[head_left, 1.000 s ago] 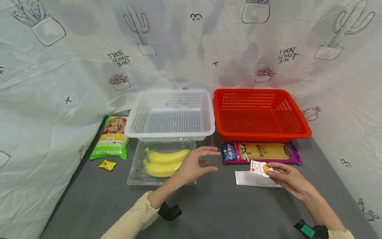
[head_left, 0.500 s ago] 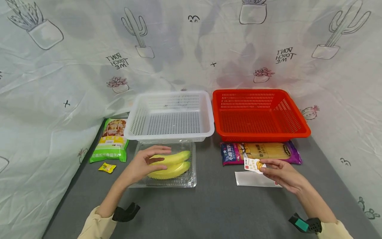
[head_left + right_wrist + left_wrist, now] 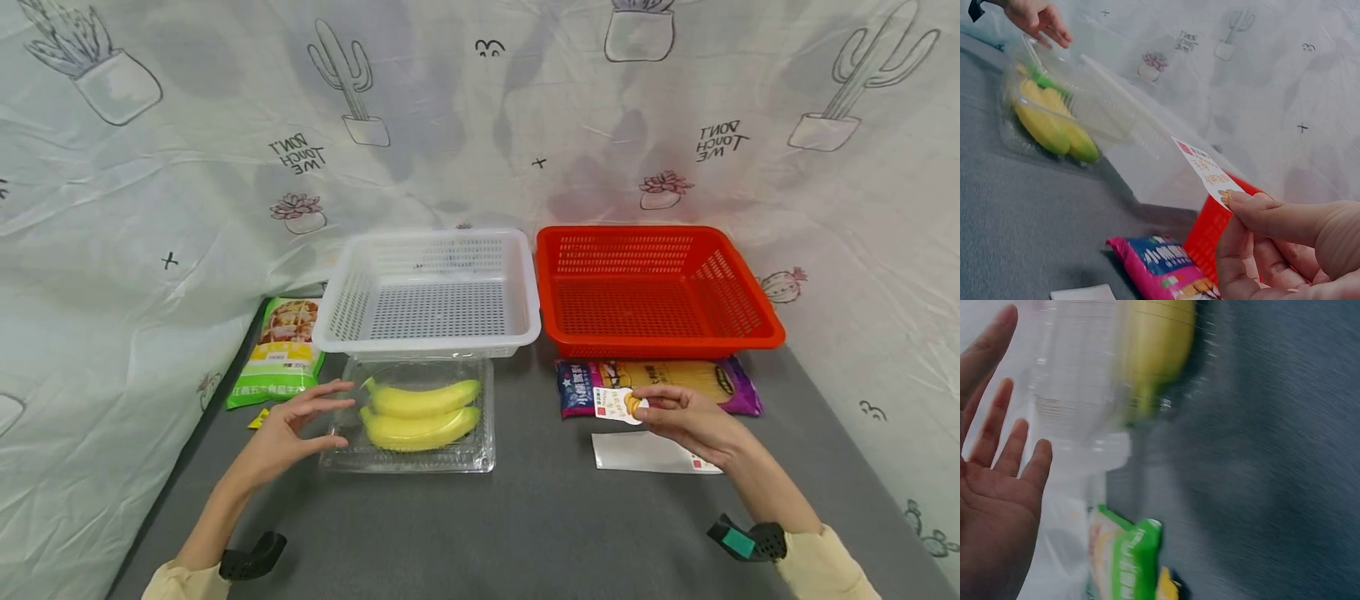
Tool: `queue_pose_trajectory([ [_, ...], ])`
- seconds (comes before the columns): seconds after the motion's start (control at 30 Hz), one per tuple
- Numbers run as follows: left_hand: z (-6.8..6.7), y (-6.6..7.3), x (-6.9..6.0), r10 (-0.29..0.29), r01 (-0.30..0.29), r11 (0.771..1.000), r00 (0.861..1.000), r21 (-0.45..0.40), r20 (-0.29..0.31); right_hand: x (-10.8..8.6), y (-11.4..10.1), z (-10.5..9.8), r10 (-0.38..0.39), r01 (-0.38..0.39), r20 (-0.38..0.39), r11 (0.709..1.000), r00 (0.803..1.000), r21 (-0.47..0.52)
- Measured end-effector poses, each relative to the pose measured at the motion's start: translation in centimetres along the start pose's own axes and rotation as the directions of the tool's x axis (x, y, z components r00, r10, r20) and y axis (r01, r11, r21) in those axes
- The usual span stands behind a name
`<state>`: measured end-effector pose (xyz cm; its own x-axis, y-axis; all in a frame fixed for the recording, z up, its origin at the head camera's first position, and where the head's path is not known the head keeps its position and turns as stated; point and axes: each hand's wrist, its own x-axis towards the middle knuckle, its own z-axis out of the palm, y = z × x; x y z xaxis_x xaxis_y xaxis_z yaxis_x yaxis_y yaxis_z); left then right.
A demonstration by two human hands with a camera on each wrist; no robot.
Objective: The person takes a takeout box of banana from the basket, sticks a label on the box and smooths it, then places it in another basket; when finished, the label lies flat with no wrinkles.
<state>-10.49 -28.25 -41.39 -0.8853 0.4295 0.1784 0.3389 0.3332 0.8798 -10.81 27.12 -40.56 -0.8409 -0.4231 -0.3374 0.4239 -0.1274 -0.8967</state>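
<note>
My right hand (image 3: pixel 697 427) pinches a small white printed card (image 3: pixel 612 404) between thumb and fingers, in front of a purple pack of spaghetti (image 3: pixel 690 374). In the right wrist view the card (image 3: pixel 1204 170) looks thin and flat. A flat white strip (image 3: pixel 645 451) lies on the table below this hand. My left hand (image 3: pixel 279 443) is in the air with fingers spread, at the left side of a clear plastic box (image 3: pixel 486 446) holding two bananas (image 3: pixel 423 400). It holds nothing. Partly hidden behind it is a small yellow wrapped candy (image 3: pixel 258 419).
A white plastic basket (image 3: pixel 427 344) and a red one (image 3: pixel 663 344) stand side by side at the back. Left of the white basket lies a green food bag (image 3: pixel 281 357). A patterned white cloth (image 3: pixel 450 125) hangs behind the grey table (image 3: pixel 510 533).
My left hand has moved left, from the box's right side across the bananas to its left side. The right hand has shifted slightly left and up, with the card still pinched.
</note>
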Motion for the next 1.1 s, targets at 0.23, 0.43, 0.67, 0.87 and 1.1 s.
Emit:
queue_pose_trajectory([
  [0.23,0.7,-1.6,-1.0,-0.085,0.083,0.994,0.996,0.068,0.031,1.7,-0.7,1.8,0.006,-0.005,0.031,1.0,0.999,-0.022],
  [0.43,1.2,-2.1,-1.4,-0.118,0.117,0.992,0.992,0.045,0.035,3.5,-0.6,3.3,0.031,-0.03,0.026,0.999,0.999,-0.033],
  [0.67,1.1,-2.0,-1.2,-0.168,0.166,0.985,0.985,0.053,0.028,5.5,-0.2,5.5,0.021,-0.021,0.068,1.0,0.997,-0.001],
  [0.87,1.1,-2.1,-1.2,-0.186,0.186,0.982,0.982,0.022,0.022,6.7,-0.1,7.3,0.019,-0.018,0.038,1.0,0.999,-0.023],
  [1.1,1.1,-2.2,-1.2,-0.211,0.211,0.977,0.978,-0.027,0.005,7.5,-0.1,9.1,0.016,-0.016,-0.014,1.0,1.0,-0.015],
])
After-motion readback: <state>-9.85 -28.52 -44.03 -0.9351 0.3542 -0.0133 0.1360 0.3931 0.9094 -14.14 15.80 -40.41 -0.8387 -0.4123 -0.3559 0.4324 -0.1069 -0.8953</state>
